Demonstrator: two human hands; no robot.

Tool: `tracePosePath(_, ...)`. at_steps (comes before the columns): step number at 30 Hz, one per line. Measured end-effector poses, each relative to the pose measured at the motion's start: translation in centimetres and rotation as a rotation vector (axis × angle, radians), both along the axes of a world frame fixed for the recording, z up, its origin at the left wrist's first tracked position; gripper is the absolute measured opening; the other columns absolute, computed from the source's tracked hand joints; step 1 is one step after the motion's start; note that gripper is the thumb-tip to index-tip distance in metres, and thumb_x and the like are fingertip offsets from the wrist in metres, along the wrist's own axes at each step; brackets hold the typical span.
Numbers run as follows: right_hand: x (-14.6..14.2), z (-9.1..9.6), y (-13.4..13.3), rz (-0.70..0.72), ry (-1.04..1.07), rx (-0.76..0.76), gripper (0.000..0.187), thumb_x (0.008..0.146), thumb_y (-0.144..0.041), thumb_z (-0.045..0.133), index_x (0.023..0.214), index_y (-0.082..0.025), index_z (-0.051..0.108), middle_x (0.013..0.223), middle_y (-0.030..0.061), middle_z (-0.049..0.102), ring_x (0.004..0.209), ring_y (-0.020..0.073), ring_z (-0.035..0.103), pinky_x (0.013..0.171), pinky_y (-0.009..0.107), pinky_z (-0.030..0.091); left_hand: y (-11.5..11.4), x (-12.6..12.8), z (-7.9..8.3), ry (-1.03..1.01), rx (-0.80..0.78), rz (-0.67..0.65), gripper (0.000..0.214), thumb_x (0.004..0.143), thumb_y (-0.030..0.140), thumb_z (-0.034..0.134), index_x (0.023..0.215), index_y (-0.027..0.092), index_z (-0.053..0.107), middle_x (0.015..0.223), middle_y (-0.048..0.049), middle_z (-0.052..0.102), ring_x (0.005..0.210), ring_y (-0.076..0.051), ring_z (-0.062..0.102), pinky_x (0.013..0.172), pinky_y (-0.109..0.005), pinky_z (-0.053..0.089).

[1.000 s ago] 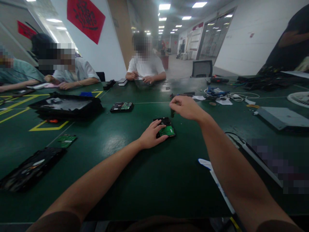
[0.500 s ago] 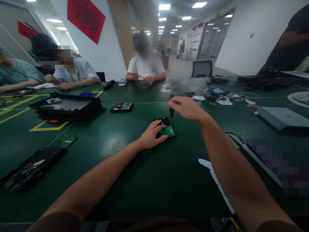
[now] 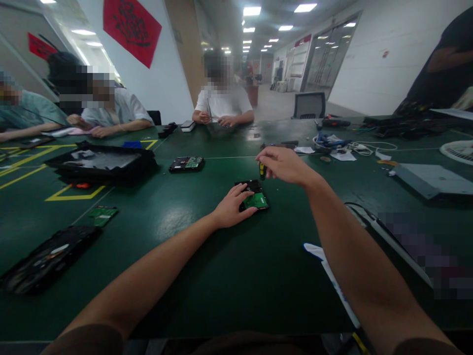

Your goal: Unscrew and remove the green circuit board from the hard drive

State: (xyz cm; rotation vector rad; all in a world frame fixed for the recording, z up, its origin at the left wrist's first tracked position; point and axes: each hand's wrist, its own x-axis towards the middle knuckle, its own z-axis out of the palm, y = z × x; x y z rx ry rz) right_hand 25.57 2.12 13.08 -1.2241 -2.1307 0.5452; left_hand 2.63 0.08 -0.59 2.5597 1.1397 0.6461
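A black hard drive (image 3: 254,188) with a green circuit board (image 3: 256,201) lies on the green table (image 3: 207,276) in front of me. My left hand (image 3: 231,206) rests on its left side, fingers curled over the edge, holding it down. My right hand (image 3: 285,165) hovers just above and behind the drive, fingers pinched round the handle of a small black and yellow screwdriver (image 3: 262,170) that points down at the drive.
A second hard drive (image 3: 186,163) lies further back. A black tray (image 3: 100,162) and a loose green board (image 3: 102,213) sit left; a dark device (image 3: 44,259) lies near left. Cables (image 3: 334,142) and a grey box (image 3: 430,179) are right. Other people sit across the table.
My right hand has shifted slightly left and turned the screwdriver, so its yellow mark now shows. My left hand and the drive have stayed put.
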Motion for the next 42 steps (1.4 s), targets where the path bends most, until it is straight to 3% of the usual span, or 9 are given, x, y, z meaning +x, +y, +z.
tracePosePath(6, 0.11, -0.15, 0.19, -0.048, -0.033, 0.094, 0.030, 0.097, -0.046, 0.058, 0.092, -0.019, 0.071, 0.093, 0.0088, 0.075, 0.078, 0.0199, 0.066, 0.069, 0.034, 0.049, -0.02, -0.04, 0.06, 0.002, -0.010, 0.003, 0.067, 0.095, 0.062, 0.059, 0.148, 0.022, 0.054, 0.167, -0.0135, 0.035, 0.157, -0.036, 0.026, 0.127, -0.058, 0.026)
tracePosePath(9, 0.09, -0.25, 0.20, -0.089, -0.023, 0.106, 0.027, 0.095, -0.044, 0.060, 0.091, -0.019, 0.068, 0.091, 0.0083, 0.074, 0.074, 0.0190, 0.065, 0.067, 0.033, 0.048, 0.00, -0.04, 0.01, -0.001, -0.005, 0.003, 0.067, 0.095, 0.061, 0.059, 0.148, 0.021, 0.055, 0.167, -0.0144, 0.035, 0.157, -0.036, 0.026, 0.127, -0.056, 0.026)
tracePosePath(16, 0.01, -0.22, 0.10, -0.016, -0.001, 0.055, 0.032, 0.100, -0.044, 0.052, 0.096, -0.019, 0.071, 0.084, 0.0054, 0.072, 0.061, 0.0147, 0.064, 0.062, 0.032, 0.048, 0.08, 0.03, -0.15, 0.001, 0.010, 0.002, 0.066, 0.094, 0.060, 0.060, 0.147, 0.022, 0.055, 0.166, -0.0141, 0.037, 0.156, -0.036, 0.028, 0.127, -0.057, 0.027)
tracePosePath(22, 0.04, 0.00, 0.03, 0.001, -0.003, 0.022, 0.027, 0.098, -0.035, 0.053, 0.104, -0.019, 0.074, 0.088, 0.0063, 0.074, 0.064, 0.0160, 0.065, 0.066, 0.033, 0.050, 0.10, -0.05, -0.18, -0.002, 0.000, 0.000, 0.066, 0.094, 0.061, 0.060, 0.148, 0.023, 0.055, 0.166, -0.0132, 0.036, 0.157, -0.036, 0.027, 0.127, -0.057, 0.026)
tracePosePath(28, 0.12, -0.10, 0.15, -0.048, -0.029, 0.093, 0.028, 0.094, -0.046, 0.062, 0.091, -0.019, 0.072, 0.092, 0.0088, 0.075, 0.076, 0.0197, 0.066, 0.068, 0.034, 0.049, 0.08, -0.04, -0.09, 0.005, -0.001, 0.004, 0.066, 0.095, 0.061, 0.059, 0.148, 0.021, 0.055, 0.166, -0.0139, 0.036, 0.157, -0.036, 0.026, 0.128, -0.057, 0.025)
tracePosePath(42, 0.09, 0.05, -0.10, -0.004, -0.020, 0.088, 0.028, 0.094, -0.043, 0.061, 0.094, -0.019, 0.075, 0.087, 0.0069, 0.076, 0.070, 0.0185, 0.066, 0.069, 0.033, 0.047, -0.05, -0.03, 0.09, 0.002, 0.005, -0.002, 0.066, 0.094, 0.060, 0.061, 0.147, 0.021, 0.055, 0.166, -0.0142, 0.036, 0.157, -0.036, 0.027, 0.128, -0.056, 0.026)
